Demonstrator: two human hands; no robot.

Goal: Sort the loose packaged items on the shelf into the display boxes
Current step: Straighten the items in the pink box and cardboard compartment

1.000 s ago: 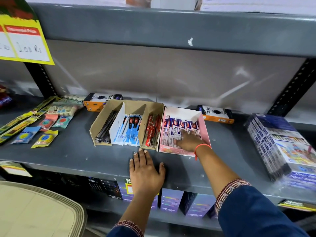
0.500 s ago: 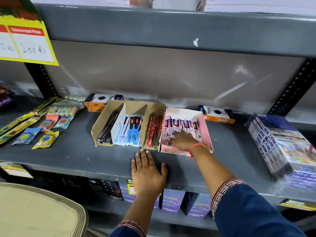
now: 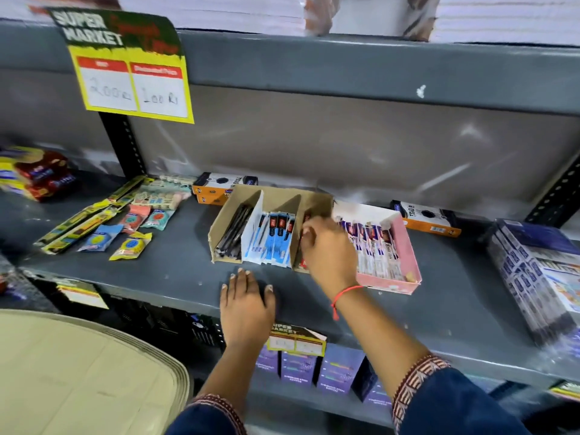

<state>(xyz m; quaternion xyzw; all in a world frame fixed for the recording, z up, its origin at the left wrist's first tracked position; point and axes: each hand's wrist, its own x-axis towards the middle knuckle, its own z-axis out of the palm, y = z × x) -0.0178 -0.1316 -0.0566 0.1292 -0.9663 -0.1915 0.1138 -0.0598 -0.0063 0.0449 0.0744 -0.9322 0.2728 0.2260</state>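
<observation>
A brown cardboard display box (image 3: pixel 276 196) stands mid-shelf with three compartments: black pens (image 3: pixel 233 229), blue packs (image 3: pixel 273 237), and red packs (image 3: pixel 302 264) mostly hidden by my hand. Touching its right side is a pink display box (image 3: pixel 406 249) filled with white and purple packs (image 3: pixel 375 244). My right hand (image 3: pixel 326 249) hovers over the red compartment with fingers curled; blur hides whether it grips anything. My left hand (image 3: pixel 246 296) lies flat on the shelf's front edge, holding nothing. Loose colourful packets (image 3: pixel 130 244) and long yellow packs (image 3: pixel 78 224) lie at the left.
Orange and black boxes sit behind the display boxes, one at the left (image 3: pixel 216 189) and one at the right (image 3: pixel 430 219). A wrapped stack of blue packs (image 3: pixel 533 271) fills the right end. A yellow price sign (image 3: pixel 131 67) hangs from the shelf above. Beige stacked trays (image 3: pixel 78 372) stand below left.
My right hand has left the pink box and moved left over the red compartment. My left hand stays flat on the shelf. The view has shifted, showing more of the left side.
</observation>
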